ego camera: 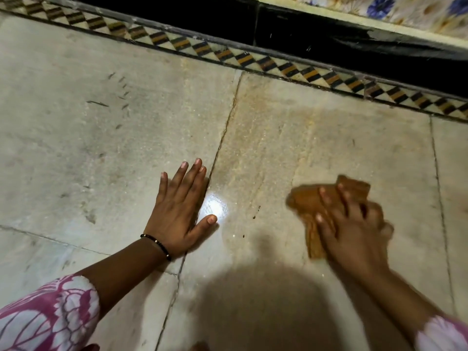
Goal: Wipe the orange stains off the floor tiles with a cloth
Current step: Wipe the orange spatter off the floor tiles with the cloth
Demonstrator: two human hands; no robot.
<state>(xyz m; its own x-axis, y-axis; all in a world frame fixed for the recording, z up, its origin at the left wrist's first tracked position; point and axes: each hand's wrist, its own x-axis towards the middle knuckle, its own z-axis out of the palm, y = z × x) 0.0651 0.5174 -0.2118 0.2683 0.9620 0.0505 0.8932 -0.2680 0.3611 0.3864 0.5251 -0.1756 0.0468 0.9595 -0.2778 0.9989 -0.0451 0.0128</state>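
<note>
Cloth [311, 201], orange-brown and bunched, lies under the right hand [352, 224], whose fingers curl over it and press it to the floor [76, 148] on the tile right of the long seam (the hand is blurred, so the exact grip is hard to read). From that hand the stain [273, 138], a faint orange wash, runs up and away toward the patterned border [253, 59], its long axis roughly along the seam; it lies ahead and slightly left of the cloth. A few dark specks [255, 212] sit just left of the cloth, between the two hands. The left hand [179, 211] is spread flat on the floor, fingers straight, its thumb across the seam beside a bright glare; it props the body. The right hand is the nearer to the stain, so I judge the next stroke goes forward and leftward.
</note>
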